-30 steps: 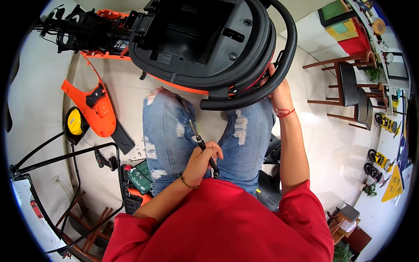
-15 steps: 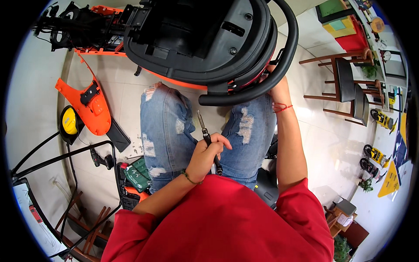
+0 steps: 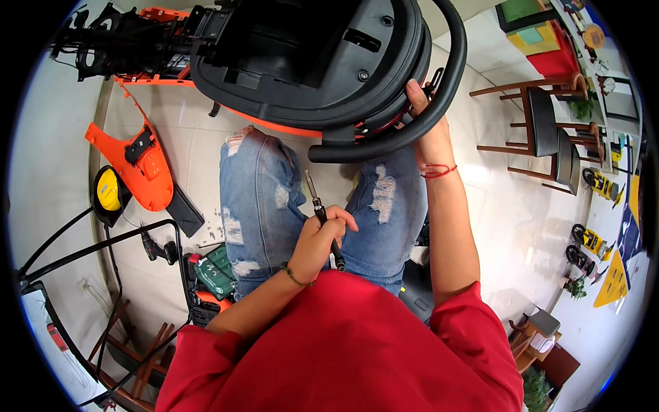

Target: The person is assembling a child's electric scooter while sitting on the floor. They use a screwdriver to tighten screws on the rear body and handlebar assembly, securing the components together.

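My left hand (image 3: 317, 239) is closed round the black handle of a screwdriver (image 3: 312, 187), held above my lap with its metal shaft pointing away from me. In front of me is a scooter body (image 3: 281, 103) with a black seat base and orange trim; its seat opening faces up. A thick black grab rail (image 3: 384, 150) curves round its near right end. My right hand (image 3: 429, 130) reaches beneath this rail, its thumb showing inside the loop beside a small dark bracket (image 3: 434, 81). The other fingers are hidden, and what they touch cannot be seen.
To the left on the floor lie an orange panel (image 3: 147, 172), a power drill (image 3: 158, 248) and a green tool case (image 3: 217, 273). A black metal frame (image 3: 103, 244) stands at the left. Wooden chairs (image 3: 542, 123) stand at the right.
My right hand has shifted slightly, and its thumb now shows inside the rail loop. The screwdriver and my left hand have moved a little to the left. The scooter body sits slightly further left in view.
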{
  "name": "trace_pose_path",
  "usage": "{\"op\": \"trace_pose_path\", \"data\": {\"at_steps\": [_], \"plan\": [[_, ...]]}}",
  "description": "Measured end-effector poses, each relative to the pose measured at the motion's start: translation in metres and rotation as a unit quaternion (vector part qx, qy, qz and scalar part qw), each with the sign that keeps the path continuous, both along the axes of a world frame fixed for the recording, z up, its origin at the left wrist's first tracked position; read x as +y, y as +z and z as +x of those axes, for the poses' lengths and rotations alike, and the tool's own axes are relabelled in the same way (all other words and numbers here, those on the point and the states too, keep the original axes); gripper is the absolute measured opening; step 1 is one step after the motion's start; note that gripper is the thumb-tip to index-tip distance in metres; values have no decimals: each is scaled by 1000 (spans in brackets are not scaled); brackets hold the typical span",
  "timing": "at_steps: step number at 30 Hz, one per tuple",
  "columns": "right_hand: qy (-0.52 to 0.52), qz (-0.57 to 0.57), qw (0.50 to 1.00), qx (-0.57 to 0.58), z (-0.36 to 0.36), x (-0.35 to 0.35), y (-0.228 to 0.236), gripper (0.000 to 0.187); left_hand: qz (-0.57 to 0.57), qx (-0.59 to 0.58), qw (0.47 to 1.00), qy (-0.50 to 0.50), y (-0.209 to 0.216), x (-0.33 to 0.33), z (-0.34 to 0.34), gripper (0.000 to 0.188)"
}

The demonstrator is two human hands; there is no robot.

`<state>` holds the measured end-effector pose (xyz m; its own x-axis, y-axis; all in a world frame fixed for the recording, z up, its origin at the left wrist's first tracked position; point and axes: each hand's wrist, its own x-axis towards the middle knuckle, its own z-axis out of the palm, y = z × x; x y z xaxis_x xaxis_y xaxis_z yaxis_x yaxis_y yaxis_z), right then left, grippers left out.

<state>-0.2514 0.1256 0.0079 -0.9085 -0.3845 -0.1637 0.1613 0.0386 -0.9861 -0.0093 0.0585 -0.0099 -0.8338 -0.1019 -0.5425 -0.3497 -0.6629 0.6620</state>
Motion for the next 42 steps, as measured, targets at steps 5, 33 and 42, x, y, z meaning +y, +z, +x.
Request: {"op": "trace_pose_path", "data": {"at_steps": [5,33,42], "plan": [[-36,56,998,-24,-1,0,12,64,9,-3,1000,-17,6,2,-7,20],[-50,37,998,29,10,44,-13,40,-38,22,995,-84,8,0,9,20],[224,156,949,157,176,101,16,34,-69,7,993,-93,6,18,-4,28]]}}
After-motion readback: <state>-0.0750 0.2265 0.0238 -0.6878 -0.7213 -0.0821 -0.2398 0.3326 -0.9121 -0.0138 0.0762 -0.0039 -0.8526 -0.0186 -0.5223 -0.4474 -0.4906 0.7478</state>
